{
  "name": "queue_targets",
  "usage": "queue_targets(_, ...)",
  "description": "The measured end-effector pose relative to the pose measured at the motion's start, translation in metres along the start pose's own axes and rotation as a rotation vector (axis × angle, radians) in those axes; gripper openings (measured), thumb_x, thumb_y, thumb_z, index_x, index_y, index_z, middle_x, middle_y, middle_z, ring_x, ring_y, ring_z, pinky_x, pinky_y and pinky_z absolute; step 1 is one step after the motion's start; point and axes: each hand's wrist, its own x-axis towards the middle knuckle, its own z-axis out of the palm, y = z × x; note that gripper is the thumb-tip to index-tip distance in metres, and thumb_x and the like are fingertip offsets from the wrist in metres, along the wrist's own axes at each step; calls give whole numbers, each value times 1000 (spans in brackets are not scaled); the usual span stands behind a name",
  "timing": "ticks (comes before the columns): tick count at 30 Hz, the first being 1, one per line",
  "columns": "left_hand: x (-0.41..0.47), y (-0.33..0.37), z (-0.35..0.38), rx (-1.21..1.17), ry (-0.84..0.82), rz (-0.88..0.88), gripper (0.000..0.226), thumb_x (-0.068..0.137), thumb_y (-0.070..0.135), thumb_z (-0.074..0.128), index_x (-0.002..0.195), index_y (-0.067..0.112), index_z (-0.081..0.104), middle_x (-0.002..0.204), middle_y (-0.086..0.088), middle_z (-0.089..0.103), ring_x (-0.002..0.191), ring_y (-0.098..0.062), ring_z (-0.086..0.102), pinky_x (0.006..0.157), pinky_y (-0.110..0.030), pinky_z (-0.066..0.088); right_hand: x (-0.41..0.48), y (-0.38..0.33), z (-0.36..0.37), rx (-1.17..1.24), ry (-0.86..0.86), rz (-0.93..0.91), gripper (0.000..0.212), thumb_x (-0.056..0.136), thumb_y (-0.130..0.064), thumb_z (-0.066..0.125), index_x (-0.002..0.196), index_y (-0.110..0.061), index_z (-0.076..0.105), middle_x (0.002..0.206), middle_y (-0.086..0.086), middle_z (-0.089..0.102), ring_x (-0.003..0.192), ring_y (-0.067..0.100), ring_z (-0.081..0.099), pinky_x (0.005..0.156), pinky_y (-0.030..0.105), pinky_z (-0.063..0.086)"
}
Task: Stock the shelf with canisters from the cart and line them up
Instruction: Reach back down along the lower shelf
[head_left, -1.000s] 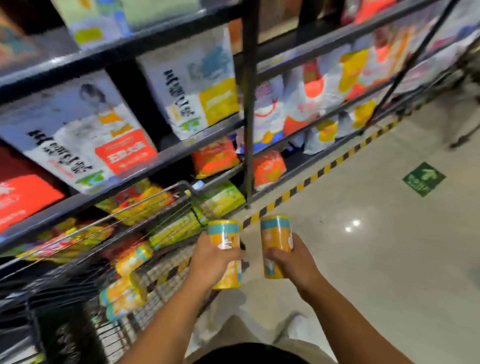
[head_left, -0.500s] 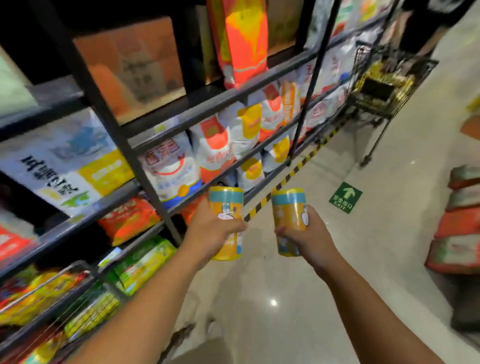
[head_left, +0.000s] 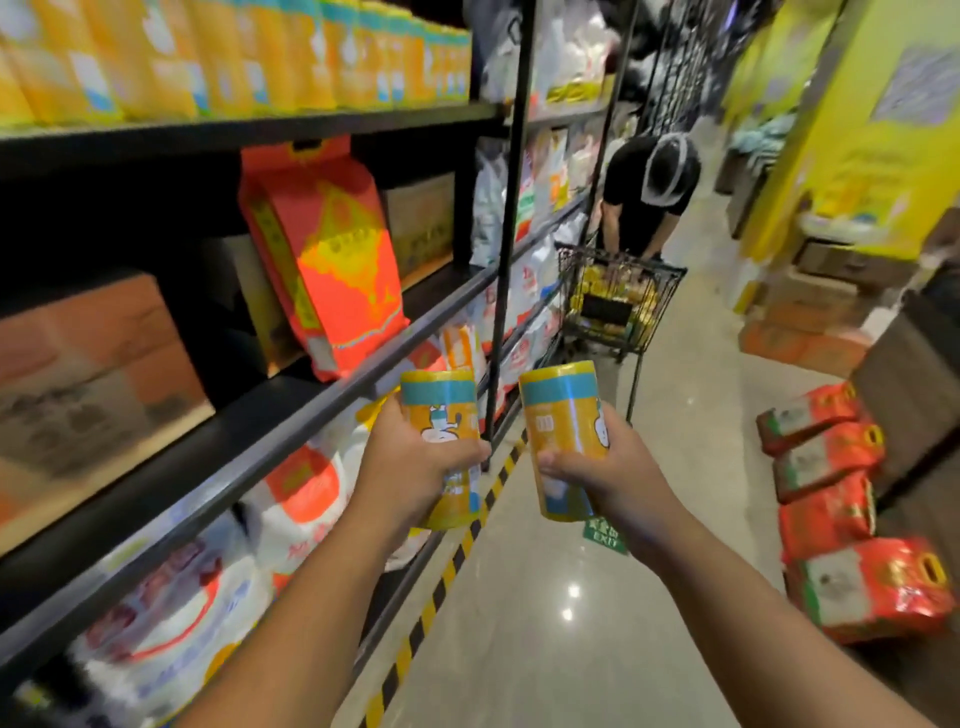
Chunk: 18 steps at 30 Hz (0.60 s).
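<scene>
Okay, fingers (head_left: 553, 462) clamped: left hand (head_left: 410, 462) on left canister (head_left: 441, 405), right hand (head_left: 608, 478) on right canister (head_left: 561, 410); cart (head_left: 618, 291), person (head_left: 644, 202) block aisle ahead.

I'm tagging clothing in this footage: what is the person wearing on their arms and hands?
Nothing that shows. The left arm and right arm are bare to the frame edge, no sleeve in view. The left hand and right hand have no gloves; no watch, band or ring is visible.

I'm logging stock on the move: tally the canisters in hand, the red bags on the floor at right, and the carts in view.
Canisters: 2, the left canister in the left hand, the right canister in the right hand
Red bags: 4
Cart: 1
Total: 7
</scene>
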Motion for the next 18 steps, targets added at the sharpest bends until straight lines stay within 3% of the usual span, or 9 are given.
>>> queue_targets(4, 67, 21, 15, 12, -23, 68, 84, 39, 32, 88, 113, 6, 58, 92, -13, 74, 82, -29, 73, 76, -50, 61, 51, -20, -10, -5, 32, -89, 62, 64, -26, 83, 120, -20, 56, 95, -7, 73, 84, 9, 71, 68, 21, 55)
queue_targets(8, 126, 48, 31, 36, -55, 126, 83, 44, 25, 91, 117, 5, 57, 98, -16, 73, 85, -32, 74, 77, -54, 61, 103, -41, -26, 15, 70, -173, 60, 64, -24, 82, 118, -19, 56, 88, -14, 73, 80, 5, 70, 65, 18, 54)
queue_targets(14, 203, 83, 65, 99, -5, 248, 71, 54, 11, 92, 113, 4, 54, 89, -10, 71, 75, -19, 72, 63, -32, 59, 188, -66, -70, -13, 24, -291, 60, 66, -27, 92, 115, -27, 57, 93, -10, 73, 84, 9, 72, 68, 22, 55)
queue_targets(18, 256, 109, 92, 135, 108, 328, 67, 56, 6, 94, 112, 7, 57, 91, -7, 72, 76, -14, 72, 65, -29, 59, 259, -85, -103, 38, -40, -402, 58, 61, -32, 87, 113, -25, 61, 91, -8, 73, 81, 7, 70, 66, 19, 53)
